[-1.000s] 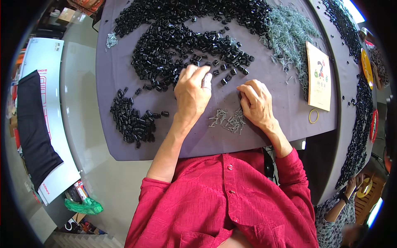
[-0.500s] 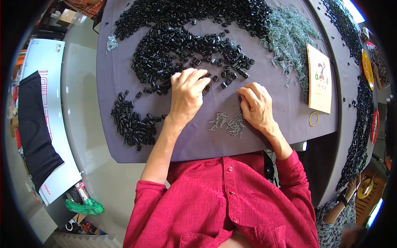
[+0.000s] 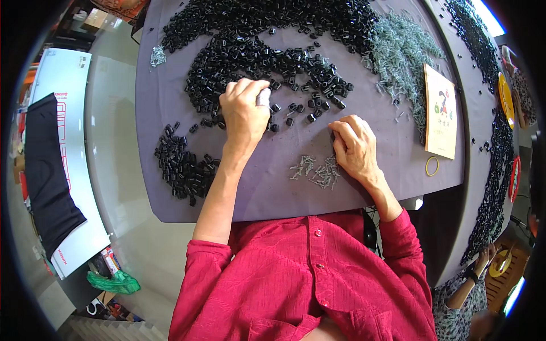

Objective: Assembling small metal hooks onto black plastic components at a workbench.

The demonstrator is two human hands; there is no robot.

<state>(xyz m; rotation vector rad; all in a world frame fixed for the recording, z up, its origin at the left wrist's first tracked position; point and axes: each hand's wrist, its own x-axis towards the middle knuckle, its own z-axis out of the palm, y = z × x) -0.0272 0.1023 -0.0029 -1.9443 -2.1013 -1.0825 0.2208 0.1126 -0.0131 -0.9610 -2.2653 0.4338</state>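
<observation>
My left hand (image 3: 243,115) reaches over the purple-grey table (image 3: 273,193), its curled fingertips at the edge of a big heap of small black plastic pieces (image 3: 250,57). Whether it holds one I cannot tell. My right hand (image 3: 354,146) rests knuckles-up on the cloth, fingers bent, just above a small scatter of grey metal screws (image 3: 315,170). A few loose black pieces (image 3: 296,111) lie between the two hands. A separate pile of black pieces (image 3: 179,165) sits left of my left forearm.
A large heap of grey screws (image 3: 401,51) lies at the far right, beside a tan printed card (image 3: 441,111) and a yellow rubber band (image 3: 432,166). Another table strewn with black pieces (image 3: 495,170) curves along the right, where another person's hands (image 3: 483,261) work.
My left hand has moved away from me and leftward, from beside the right hand up to the edge of the black heap. The right hand has barely shifted.
</observation>
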